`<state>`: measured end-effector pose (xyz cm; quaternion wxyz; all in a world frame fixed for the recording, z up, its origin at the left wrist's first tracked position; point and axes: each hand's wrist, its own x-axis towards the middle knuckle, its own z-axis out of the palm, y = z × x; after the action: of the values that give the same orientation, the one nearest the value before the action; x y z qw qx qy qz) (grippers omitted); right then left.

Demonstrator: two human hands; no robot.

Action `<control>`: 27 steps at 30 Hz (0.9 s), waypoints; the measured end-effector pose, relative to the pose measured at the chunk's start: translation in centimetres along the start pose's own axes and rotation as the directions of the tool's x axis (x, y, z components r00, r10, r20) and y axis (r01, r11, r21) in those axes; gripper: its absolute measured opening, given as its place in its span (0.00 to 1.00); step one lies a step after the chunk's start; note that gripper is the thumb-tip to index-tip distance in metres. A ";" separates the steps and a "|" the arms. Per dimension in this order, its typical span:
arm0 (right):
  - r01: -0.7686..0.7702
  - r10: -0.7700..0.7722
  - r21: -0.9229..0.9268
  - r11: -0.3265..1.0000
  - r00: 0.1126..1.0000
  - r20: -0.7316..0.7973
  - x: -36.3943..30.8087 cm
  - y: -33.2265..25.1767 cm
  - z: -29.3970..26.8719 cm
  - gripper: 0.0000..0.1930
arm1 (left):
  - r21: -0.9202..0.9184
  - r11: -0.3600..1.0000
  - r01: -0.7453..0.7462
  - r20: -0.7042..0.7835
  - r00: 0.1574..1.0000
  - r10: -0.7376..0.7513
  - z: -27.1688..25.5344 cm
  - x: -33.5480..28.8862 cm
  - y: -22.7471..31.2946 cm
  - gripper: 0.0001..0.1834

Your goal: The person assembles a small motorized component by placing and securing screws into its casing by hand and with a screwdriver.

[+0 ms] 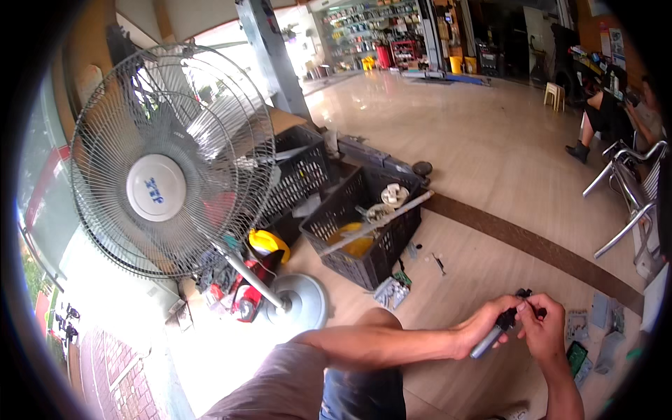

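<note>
While our left hand [483, 325] wraps a grey-black part [486, 343] and our right hand [546, 322] pinches its end, we have floor [504, 154] between black crate [350, 268] and metal chair [633, 192] edges.

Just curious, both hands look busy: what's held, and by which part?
The left hand holds a dark, grey-ended tubular thing around its middle; the right hand is at its black upper end, its grip unclear.

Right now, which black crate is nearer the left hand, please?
The front crate, crossed by a pale strip; the rear crate, partly behind the fan, stands farther from the left hand.
</note>
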<state>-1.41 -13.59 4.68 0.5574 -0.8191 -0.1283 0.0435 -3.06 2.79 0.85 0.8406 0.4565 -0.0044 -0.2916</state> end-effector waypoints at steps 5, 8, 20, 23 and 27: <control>-0.027 0.031 -0.055 0.998 0.998 0.060 0.1 0.7 -1.2 0.12 | -0.021 1.000 0.003 0.014 1.000 -0.003 0.9 0.3 -0.1 0.22; -0.043 0.045 -0.041 0.998 0.997 0.057 -0.1 0.3 -1.3 0.13 | 0.012 1.000 0.028 0.001 1.000 -0.028 0.9 0.3 0.1 0.21; 0.006 -0.008 0.189 0.982 1.000 0.009 -0.3 0.5 -0.2 0.04 | -0.065 0.997 -0.041 -0.085 0.996 0.035 0.1 -0.5 0.7 0.19; 0.145 -0.144 0.090 0.985 0.989 -0.020 0.6 1.0 1.5 0.06 | -0.094 0.995 0.011 -0.186 0.982 -0.028 -0.7 -1.1 1.6 0.19; 0.144 -0.145 0.114 0.983 0.989 -0.002 0.5 0.8 1.4 0.09 | -0.050 0.999 0.009 -0.173 0.985 -0.018 -0.1 -1.3 2.3 0.21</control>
<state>-1.06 -12.47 3.48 0.6044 -0.7745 -0.1863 0.0128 -2.97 4.45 2.87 0.8467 0.4595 0.0789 -0.2565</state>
